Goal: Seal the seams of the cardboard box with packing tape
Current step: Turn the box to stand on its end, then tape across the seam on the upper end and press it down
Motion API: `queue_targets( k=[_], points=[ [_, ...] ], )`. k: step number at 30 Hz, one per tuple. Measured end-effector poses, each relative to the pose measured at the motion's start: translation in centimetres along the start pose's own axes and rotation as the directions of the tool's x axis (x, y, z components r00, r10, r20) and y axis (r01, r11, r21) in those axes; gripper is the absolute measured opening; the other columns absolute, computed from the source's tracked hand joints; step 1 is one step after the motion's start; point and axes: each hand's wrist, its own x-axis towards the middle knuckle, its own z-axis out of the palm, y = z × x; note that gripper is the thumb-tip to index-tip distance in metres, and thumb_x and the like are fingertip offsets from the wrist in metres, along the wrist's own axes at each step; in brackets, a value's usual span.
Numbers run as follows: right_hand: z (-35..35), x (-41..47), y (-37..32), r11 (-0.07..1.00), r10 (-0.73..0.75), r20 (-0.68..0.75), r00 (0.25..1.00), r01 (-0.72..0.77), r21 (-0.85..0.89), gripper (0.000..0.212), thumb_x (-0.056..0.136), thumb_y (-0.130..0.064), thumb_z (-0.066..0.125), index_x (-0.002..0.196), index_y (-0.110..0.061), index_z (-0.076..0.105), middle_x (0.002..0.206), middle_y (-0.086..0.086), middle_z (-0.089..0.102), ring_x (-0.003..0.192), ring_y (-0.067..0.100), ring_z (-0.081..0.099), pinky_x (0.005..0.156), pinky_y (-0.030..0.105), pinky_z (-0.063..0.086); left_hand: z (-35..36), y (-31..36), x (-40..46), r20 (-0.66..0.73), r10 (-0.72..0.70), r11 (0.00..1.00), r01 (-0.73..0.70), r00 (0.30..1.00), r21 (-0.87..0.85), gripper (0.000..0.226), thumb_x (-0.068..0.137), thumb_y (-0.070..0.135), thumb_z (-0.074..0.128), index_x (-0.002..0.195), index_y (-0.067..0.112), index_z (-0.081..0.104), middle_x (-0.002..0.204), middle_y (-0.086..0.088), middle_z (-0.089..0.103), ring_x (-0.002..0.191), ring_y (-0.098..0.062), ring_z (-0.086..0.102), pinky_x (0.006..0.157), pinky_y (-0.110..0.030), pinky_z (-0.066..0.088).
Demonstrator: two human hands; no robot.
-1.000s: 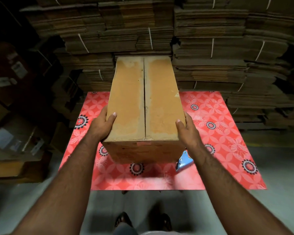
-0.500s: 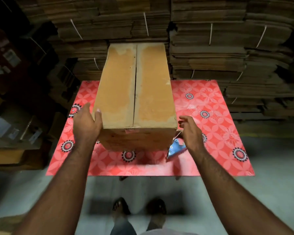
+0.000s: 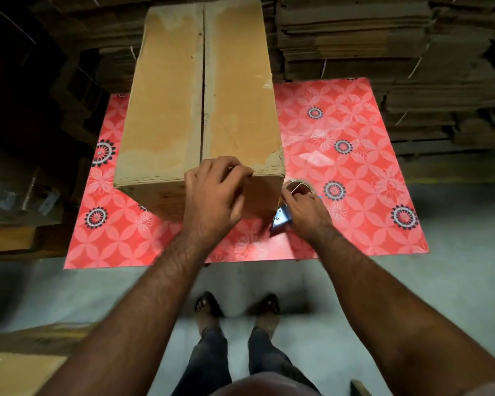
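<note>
A long brown cardboard box [image 3: 177, 90] stands on a red flowered table [image 3: 355, 167], its two top flaps closed with the centre seam running away from me. My left hand [image 3: 215, 195] lies over the box's near top edge by the seam, fingers curled over the corner. My right hand [image 3: 305, 212] grips a blue tape dispenser [image 3: 280, 219] just right of the box's near corner. The brown tape roll [image 3: 299, 187] shows above the fingers.
Tied bundles of flattened cardboard [image 3: 383, 47] are stacked high behind and to the right of the table. More boxes [image 3: 20, 195] sit in the dark at the left. My feet [image 3: 235, 312] stand on grey floor close to the table's front edge.
My left hand left the box's left side and came onto its near top edge at the seam. My right hand dropped from the box's right side onto the tape dispenser.
</note>
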Motion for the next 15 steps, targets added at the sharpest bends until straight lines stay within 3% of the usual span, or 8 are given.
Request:
queue_targets(
  k=[4, 6, 10, 13, 15],
  points=[
    [-0.7, -2.0, 0.5, 0.998, 0.048, 0.038, 0.998, -0.05, 0.041, 0.063, 0.086, -0.034, 0.068, 0.145, -0.032, 0.047, 0.115, 0.021, 0.063, 0.103, 0.039, 0.061, 0.085, 0.041, 0.047, 0.0, 0.1, -0.1, 0.035, -0.019, 1.0, 0.019, 0.999, 0.007, 0.049, 0.072, 0.017, 0.064, 0.121, 0.024, 0.065, 0.124, -0.001, 0.058, 0.113, -0.026, 0.05, 0.088, -0.041, 0.032],
    [-0.9, -3.6, 0.2, 0.994, 0.096, 0.045, 0.994, -0.098, 0.047, 0.058, 0.085, -0.025, 0.065, 0.14, -0.033, 0.052, 0.115, 0.019, 0.064, 0.104, 0.038, 0.06, 0.087, 0.04, 0.047, -0.1, 0.6, -0.1, 0.049, -0.04, 0.999, 0.039, 0.998, 0.025, 0.051, 0.071, 0.017, 0.066, 0.121, 0.025, 0.063, 0.126, -0.001, 0.057, 0.115, -0.026, 0.049, 0.09, -0.044, 0.033],
    [-1.3, -6.9, -0.8, 0.979, 0.202, 0.042, 0.979, -0.203, 0.031, 0.061, 0.074, -0.028, 0.071, 0.131, -0.035, 0.053, 0.116, 0.011, 0.066, 0.106, 0.033, 0.06, 0.088, 0.039, 0.048, -0.4, 0.5, -0.2, 0.07, -0.019, 0.999, 0.017, 0.997, 0.033, 0.055, 0.069, 0.016, 0.067, 0.123, 0.026, 0.06, 0.129, -0.001, 0.055, 0.117, -0.026, 0.047, 0.092, -0.043, 0.032],
    [-1.9, -8.9, -1.5, 0.969, 0.246, 0.05, 0.968, -0.247, 0.012, 0.078, 0.061, -0.029, 0.084, 0.132, -0.034, 0.051, 0.118, 0.007, 0.066, 0.105, 0.03, 0.06, 0.089, 0.038, 0.049, -0.6, -0.2, -0.6, 0.092, 0.023, 1.0, -0.024, 0.995, 0.01, 0.058, 0.07, 0.015, 0.067, 0.126, 0.025, 0.058, 0.131, -0.001, 0.053, 0.118, -0.026, 0.046, 0.091, -0.042, 0.032],
    [-3.7, -10.2, -2.3, 0.967, 0.247, 0.01, 0.969, -0.247, 0.065, 0.078, 0.063, -0.029, 0.087, 0.133, -0.031, 0.053, 0.12, 0.006, 0.065, 0.108, 0.029, 0.059, 0.092, 0.038, 0.047, -0.7, -0.9, -0.7, 0.1, 0.068, 0.997, -0.066, 0.993, -0.027, 0.061, 0.07, 0.015, 0.066, 0.129, 0.024, 0.057, 0.132, -0.001, 0.053, 0.119, -0.026, 0.045, 0.092, -0.042, 0.033]
  ],
)
